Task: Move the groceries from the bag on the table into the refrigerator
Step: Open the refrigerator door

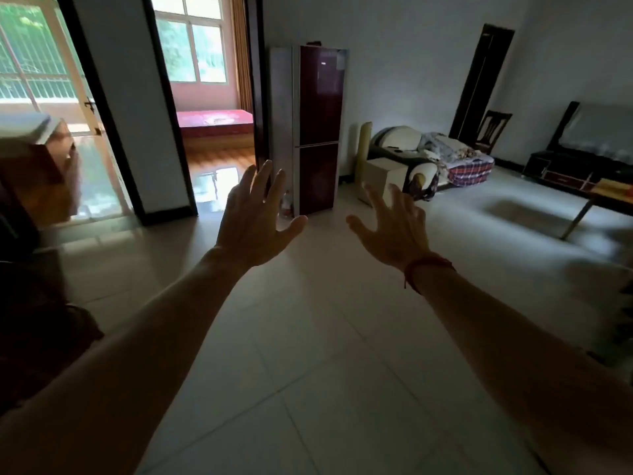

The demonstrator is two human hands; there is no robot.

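Refrigerator [318, 128], tall with two dark red doors, both closed, stands at the far wall, beyond and above the fingertips of the left hand [255, 221]. Both hands are raised over the tiled floor [308, 354], fingers straight and spread wide, holding nothing. The right hand [394, 231] has a red string [428, 265] at its wrist. Past the right fingers sit a white box [383, 176] and a cluttered sofa [442, 156]. Left of the left fingers, a doorway [205, 97] shows a red bed [214, 123].

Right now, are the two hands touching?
Apart. Head view: bare floor shows between the left hand and right hand; both are open and empty.
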